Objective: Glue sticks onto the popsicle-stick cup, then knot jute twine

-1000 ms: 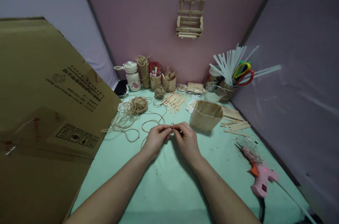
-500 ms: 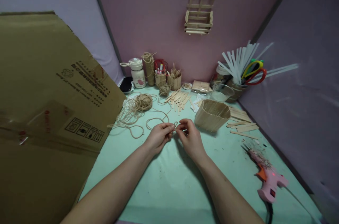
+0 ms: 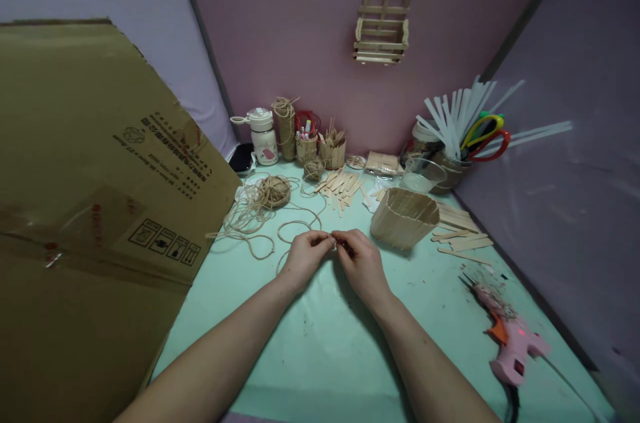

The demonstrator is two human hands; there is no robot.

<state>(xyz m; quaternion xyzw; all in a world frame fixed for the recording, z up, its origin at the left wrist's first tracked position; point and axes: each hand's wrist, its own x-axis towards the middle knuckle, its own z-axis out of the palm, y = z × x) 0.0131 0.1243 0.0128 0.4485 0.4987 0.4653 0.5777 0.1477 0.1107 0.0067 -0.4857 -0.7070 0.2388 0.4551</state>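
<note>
My left hand [image 3: 309, 258] is closed in a pinch at mid-table, holding the end of a piece of jute twine [image 3: 281, 260] that runs back from behind it. Fingertip to fingertip with it, my right hand [image 3: 363, 263] also pinches the twine end. The small bit between the fingers is mostly hidden. Behind my left hand lies a loose tangle around a twine ball [image 3: 274, 192]. To the right of my right hand, apart from it, stands a box made of craft sticks [image 3: 403, 223], with its top open.
A pink glue gun [image 3: 515, 343] with a lit red light lies at the right. Loose craft sticks [image 3: 343, 188] are scattered at the back. A large cardboard sheet [image 3: 100, 176] stands at the left. Scissors [image 3: 493, 143] and white strips stick up from a back-right pot.
My right fingertips have come in against my left ones. The small twine loop that showed between them is now covered. The whole view has shifted slightly.
</note>
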